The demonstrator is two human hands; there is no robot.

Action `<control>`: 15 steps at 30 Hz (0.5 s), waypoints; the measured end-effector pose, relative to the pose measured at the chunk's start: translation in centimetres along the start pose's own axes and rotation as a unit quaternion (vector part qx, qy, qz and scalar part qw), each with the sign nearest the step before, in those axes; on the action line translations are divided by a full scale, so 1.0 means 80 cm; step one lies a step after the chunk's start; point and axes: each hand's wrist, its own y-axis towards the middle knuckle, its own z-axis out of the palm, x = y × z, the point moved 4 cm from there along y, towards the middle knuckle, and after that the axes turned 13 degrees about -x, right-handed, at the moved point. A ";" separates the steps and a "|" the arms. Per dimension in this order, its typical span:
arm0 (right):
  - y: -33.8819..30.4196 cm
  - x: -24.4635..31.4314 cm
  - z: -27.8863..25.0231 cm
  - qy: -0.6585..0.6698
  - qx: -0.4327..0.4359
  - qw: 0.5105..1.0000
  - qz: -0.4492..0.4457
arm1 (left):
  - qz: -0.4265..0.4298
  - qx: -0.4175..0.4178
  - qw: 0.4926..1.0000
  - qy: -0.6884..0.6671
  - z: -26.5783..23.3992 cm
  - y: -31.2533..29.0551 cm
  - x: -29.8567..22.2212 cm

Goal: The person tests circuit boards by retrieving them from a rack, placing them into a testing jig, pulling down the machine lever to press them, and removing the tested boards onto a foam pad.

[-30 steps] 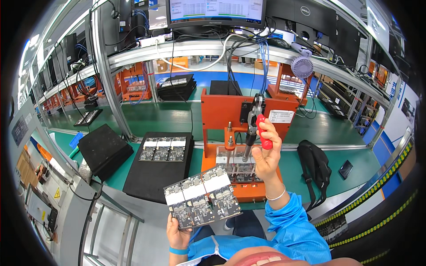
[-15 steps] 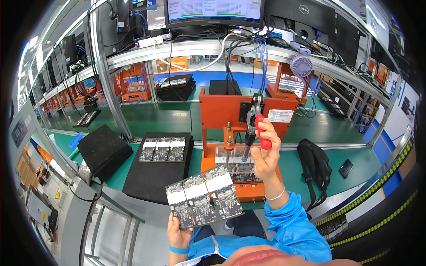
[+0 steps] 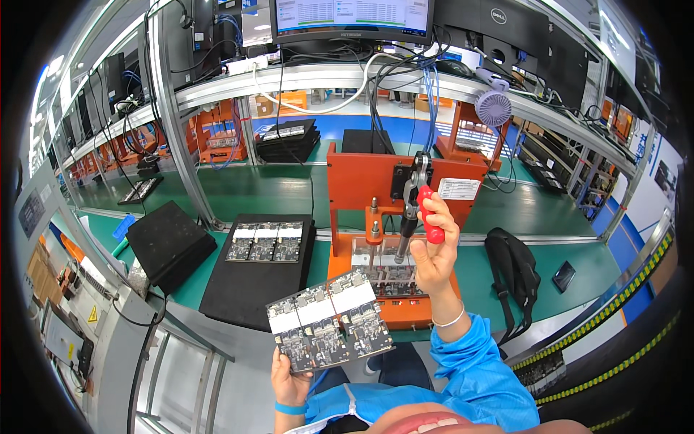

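Observation:
My left hand grips a circuit board panel by its near left corner. The panel is tilted, dark with white strips across its sections, and held in front of an orange test fixture. Up at the fixture's toggle clamp, my right hand has its fingers curled on the red lever handle, thumb apart. Below the clamp's dark plunger, another circuit board lies in the fixture's bed, partly hidden by clear parts and my right hand.
A similar board panel lies on a black foam stack left of the fixture. Further left stands another black stack. Right of the fixture are a black bag and a phone. Cables hang from the metal shelf under a monitor.
The board panel in my left hand has shifted very slightly to the left. My right hand stays on the red handle, with little visible change.

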 end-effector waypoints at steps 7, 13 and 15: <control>0.000 -0.001 0.001 -0.003 0.000 1.000 0.003 | -0.003 0.016 1.000 -0.002 0.004 0.002 0.002; -0.001 0.004 -0.001 -0.005 0.001 1.000 0.000 | 0.000 0.015 1.000 -0.005 0.001 -0.003 0.002; -0.003 0.007 -0.002 -0.005 0.002 1.000 0.002 | 0.001 0.013 1.000 -0.002 -0.001 -0.007 0.001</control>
